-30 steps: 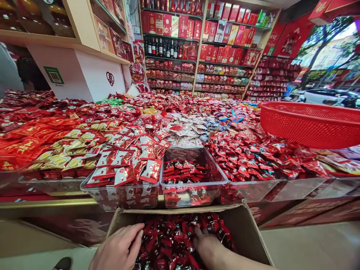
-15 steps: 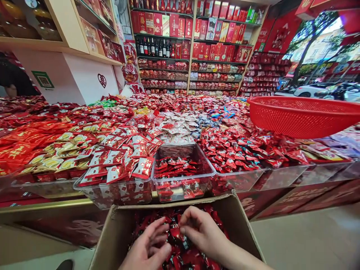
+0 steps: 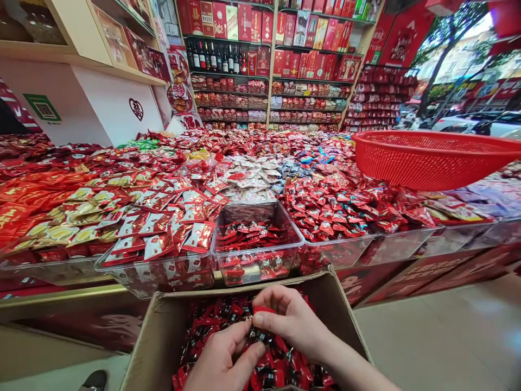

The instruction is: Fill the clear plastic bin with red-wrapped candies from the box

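Note:
Below me a brown cardboard box (image 3: 143,331) stands open, filled with small red-and-black wrapped candies (image 3: 211,315). Over the pile my right hand (image 3: 291,320) pinches a red wrapped candy (image 3: 264,310) between thumb and curled fingers. Close against it, my left hand (image 3: 223,353) is curled, its thumb and forefinger on either side of a dark-labelled wrapped candy (image 3: 259,335). The fingertips of both hands nearly meet. Just beyond the box, a clear plastic bin (image 3: 256,251) holds a low layer of similar red candies (image 3: 252,233).
Heaped packets fill neighbouring bins, with red-and-white packets (image 3: 158,241) left and red candies (image 3: 329,212) right. A red mesh basket (image 3: 431,160) rests on the heaps at right. Shelves (image 3: 271,60) of boxes and bottles stand behind. A shoe (image 3: 94,380) shows at lower left.
My hands have come closer together, and my left thumb and forefinger have closed in near the right fingertips. A red candy now shows in the right pinch. The view has shifted slightly.

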The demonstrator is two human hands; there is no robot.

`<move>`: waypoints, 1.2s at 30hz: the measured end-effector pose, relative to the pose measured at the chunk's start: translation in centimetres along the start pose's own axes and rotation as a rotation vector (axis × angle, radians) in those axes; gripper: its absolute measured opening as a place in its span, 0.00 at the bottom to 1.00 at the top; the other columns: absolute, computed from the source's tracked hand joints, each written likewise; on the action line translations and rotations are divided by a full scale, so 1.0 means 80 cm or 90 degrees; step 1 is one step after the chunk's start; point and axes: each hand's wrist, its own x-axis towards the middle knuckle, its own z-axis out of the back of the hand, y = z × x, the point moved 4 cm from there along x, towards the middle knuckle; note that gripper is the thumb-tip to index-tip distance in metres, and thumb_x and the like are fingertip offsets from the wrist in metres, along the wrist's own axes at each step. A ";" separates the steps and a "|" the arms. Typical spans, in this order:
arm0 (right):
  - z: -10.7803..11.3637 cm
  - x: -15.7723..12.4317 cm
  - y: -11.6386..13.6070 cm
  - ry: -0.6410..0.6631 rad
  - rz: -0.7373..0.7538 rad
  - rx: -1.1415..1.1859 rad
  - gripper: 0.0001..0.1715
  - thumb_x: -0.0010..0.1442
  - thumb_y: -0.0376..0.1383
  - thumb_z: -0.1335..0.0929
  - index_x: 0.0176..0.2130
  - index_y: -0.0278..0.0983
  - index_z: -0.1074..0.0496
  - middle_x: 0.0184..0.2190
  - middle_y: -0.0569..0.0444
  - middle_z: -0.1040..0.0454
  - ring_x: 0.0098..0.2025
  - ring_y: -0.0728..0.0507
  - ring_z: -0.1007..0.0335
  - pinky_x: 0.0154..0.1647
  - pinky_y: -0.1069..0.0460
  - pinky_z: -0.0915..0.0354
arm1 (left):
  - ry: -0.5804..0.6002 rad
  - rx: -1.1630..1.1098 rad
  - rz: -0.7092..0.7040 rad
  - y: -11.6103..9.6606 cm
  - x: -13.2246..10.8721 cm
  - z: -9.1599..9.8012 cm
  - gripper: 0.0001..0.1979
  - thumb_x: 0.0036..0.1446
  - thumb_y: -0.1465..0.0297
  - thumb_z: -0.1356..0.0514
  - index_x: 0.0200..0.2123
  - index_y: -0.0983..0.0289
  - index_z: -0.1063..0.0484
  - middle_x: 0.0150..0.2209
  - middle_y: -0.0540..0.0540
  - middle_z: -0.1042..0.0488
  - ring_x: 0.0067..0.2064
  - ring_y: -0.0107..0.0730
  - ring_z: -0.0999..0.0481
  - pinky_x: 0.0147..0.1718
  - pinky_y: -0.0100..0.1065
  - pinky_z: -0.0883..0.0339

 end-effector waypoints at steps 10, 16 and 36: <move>0.021 -0.003 0.012 -0.134 0.033 -0.066 0.13 0.46 0.39 0.32 0.23 0.32 0.37 0.19 0.60 0.40 0.21 0.55 0.48 0.23 0.58 0.48 | -0.133 -0.221 0.073 0.018 0.001 0.023 0.19 0.45 0.55 0.44 0.35 0.64 0.34 0.33 0.56 0.26 0.30 0.33 0.27 0.27 0.31 0.37; 0.010 -0.007 0.007 -0.086 0.084 -0.220 0.11 0.51 0.40 0.36 0.27 0.32 0.37 0.21 0.56 0.37 0.23 0.53 0.43 0.24 0.57 0.42 | -0.035 -0.268 0.077 0.027 0.009 0.008 0.24 0.41 0.60 0.39 0.42 0.62 0.41 0.18 0.46 0.32 0.20 0.25 0.33 0.17 0.24 0.45; -0.001 -0.020 0.095 0.090 0.637 -0.911 0.07 0.55 0.31 0.39 0.35 0.32 0.34 0.33 0.50 0.31 0.35 0.48 0.40 0.35 0.52 0.42 | -0.231 0.056 -0.032 0.031 -0.012 0.098 0.18 0.50 0.58 0.48 0.44 0.59 0.40 0.20 0.46 0.33 0.25 0.27 0.31 0.25 0.25 0.36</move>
